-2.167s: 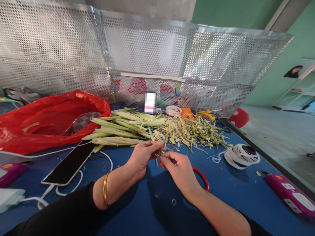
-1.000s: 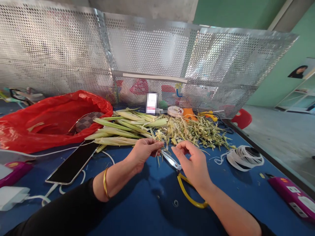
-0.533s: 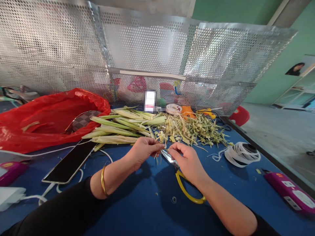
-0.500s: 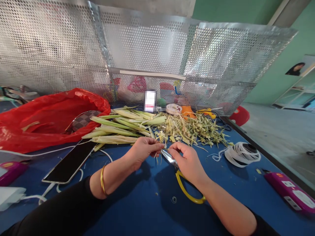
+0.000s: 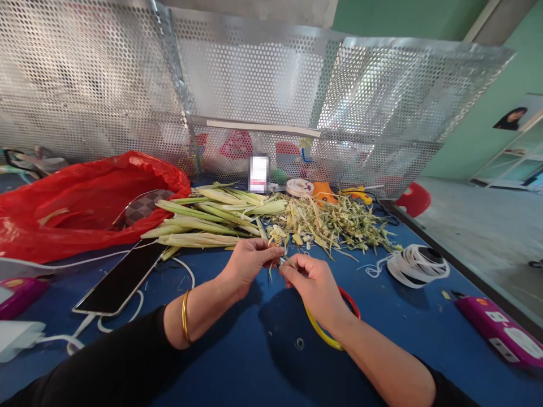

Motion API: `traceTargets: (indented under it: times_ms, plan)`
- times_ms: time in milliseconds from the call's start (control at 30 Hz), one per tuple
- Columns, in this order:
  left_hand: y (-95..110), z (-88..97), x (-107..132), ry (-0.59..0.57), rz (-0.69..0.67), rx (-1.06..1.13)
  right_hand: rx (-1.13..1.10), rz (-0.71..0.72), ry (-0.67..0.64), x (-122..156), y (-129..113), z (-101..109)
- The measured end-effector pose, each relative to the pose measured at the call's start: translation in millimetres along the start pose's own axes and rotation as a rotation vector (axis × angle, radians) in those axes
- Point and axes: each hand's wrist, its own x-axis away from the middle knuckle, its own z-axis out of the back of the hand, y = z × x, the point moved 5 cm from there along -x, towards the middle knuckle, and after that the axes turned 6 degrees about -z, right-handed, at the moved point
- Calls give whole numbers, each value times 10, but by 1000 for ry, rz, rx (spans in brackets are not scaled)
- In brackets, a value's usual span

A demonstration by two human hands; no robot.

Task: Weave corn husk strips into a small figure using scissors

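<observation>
Left hand (image 5: 246, 267): thumb and fingers clamped on thin plant strands (image 5: 270, 275), dangling at its four o'clock. Right hand (image 5: 313, 287): at three o'clock, fingertips drawn together; whether they grip anything cannot be told. Scissors (image 5: 319, 333) show below, handles toward five o'clock.

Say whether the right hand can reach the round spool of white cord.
Probably yes: between the right hand and the spool lies flat blue tabletop, though the fingers look occupied.
</observation>
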Motion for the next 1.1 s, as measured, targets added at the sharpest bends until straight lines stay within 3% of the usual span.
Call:
traceTargets:
  times_ms: [133, 267, 433, 533, 633, 733, 900, 1100]
  plan:
    - [-52, 6, -10, -15, 69, 4, 12, -1, 6, -23, -41, 79]
    - [-65, -19, 1, -90, 104, -2, -203, -50, 66, -99, -24, 229]
    - [-83, -117, 83, -215, 159, -50, -637, -332, -108, -90, 131, 28]
    - [-107, -154, 114, -217, 171, -86, -789, -388, -53, -61, 193, -55]
    - [-124, -165, 126, -136, 98, -135, -837, -345, 16, -54, 214, -80]
    - [-135, -167, 140, -71, 46, -167, -862, -343, 7, -60, 228, -98]
    - [-88, -205, 147, -195, 113, -31, -926, -412, -24, -92, 243, -41]
    - [-26, -180, 135, -210, 129, 42, -947, -440, 22, -111, 226, 47]
